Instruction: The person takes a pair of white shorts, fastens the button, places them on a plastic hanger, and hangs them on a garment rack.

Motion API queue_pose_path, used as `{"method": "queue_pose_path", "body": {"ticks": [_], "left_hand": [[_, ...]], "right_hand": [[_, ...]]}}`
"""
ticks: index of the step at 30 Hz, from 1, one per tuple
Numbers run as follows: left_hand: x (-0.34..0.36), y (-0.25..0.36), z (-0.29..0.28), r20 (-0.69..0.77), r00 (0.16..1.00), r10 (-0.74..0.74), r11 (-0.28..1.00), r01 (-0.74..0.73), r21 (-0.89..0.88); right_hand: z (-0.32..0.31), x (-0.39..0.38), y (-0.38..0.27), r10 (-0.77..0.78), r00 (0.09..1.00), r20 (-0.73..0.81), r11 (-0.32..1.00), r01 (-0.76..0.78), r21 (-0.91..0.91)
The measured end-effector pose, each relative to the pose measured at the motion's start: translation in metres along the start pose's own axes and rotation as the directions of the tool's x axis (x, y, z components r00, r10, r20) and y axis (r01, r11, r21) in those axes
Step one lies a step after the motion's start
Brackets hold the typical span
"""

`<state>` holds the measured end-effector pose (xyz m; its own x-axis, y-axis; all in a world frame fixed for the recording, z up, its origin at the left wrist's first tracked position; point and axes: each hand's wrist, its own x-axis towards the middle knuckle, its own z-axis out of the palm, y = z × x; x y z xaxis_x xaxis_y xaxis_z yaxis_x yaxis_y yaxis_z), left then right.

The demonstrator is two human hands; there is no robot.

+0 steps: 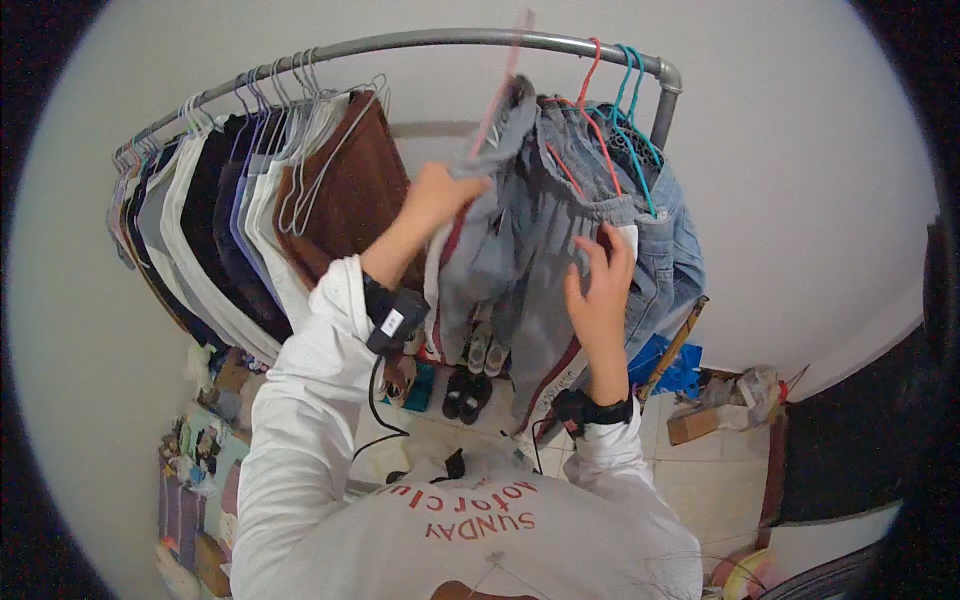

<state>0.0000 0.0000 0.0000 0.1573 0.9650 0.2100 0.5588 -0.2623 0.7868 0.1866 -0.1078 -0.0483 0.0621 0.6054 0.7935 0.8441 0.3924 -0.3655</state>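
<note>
My left hand [440, 195] is closed on grey trousers [470, 260] with a red side stripe; a pink hanger [495, 105] rises from their top, blurred, in front of the rail. My right hand [595, 275] is open, fingers apart, at the front of a second pair of grey striped trousers [545, 330], which hangs on the rail [440, 38]. To the right, teal hangers [635, 120] and a red hanger [598, 130] hold grey clothes and light blue jeans [680, 270].
Shirts [200, 230] and a brown garment [345, 190] fill the rail's left side. Below are shoes [465, 395], assorted bundles, a blue plastic item [675, 365], a cardboard box [705, 425] and a wooden pole [665, 360]. A dark doorway or panel [850, 430] stands at right.
</note>
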Motion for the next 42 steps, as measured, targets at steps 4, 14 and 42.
{"method": "queue_pose_path", "body": {"ticks": [4,14,42], "left_hand": [[-0.003,-0.009,0.025,0.109,0.984,0.144,0.989,-0.147,0.022],[-0.054,-0.022,0.028,0.5,0.754,0.426,0.898,-0.287,-0.332],[-0.19,-0.227,-0.12,-0.42,0.881,-0.217,0.887,-0.001,-0.461]], "right_hand": [[0.011,-0.004,-0.009,-0.04,0.995,0.092,0.996,0.047,-0.081],[0.039,-0.016,-0.005,0.039,0.999,0.013,0.999,-0.039,0.001],[0.216,-0.015,-0.097,-0.294,0.951,0.1,0.775,0.175,0.607]]}}
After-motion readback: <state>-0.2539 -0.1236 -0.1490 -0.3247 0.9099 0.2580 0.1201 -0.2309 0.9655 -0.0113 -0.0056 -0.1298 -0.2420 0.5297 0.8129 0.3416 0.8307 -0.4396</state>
